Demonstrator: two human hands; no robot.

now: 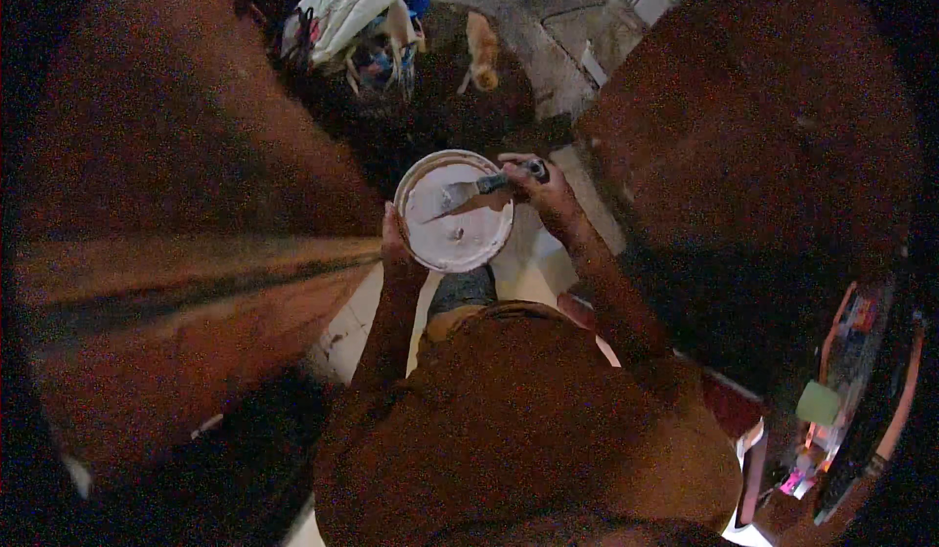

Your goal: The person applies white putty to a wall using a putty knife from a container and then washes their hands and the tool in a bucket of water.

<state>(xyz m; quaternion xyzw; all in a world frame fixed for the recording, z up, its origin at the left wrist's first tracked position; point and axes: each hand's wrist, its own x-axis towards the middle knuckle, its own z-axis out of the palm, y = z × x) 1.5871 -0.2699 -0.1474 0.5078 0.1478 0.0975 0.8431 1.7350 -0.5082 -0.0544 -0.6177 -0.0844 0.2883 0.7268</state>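
My left hand (397, 244) is closed on the left rim of a round, pale bucket (404, 226), held in front of my body. Smooth pinkish-white paste (445, 237) fills the bucket, with a small dark spot on its surface. My right hand (548, 193) grips the dark handle of a putty knife (458, 196) from the right. Its wide blade, smeared with pale paste, lies over the paste and points left. Whether the blade touches the paste I cannot tell.
Tall brown panels rise on the left (176, 156) and right (763, 107). Beyond the bucket, a small orange animal, seemingly a cat (481, 53), is on the floor beside a heaped white cloth or bag (347, 19). Cluttered items and a green block (818, 403) are at far right.
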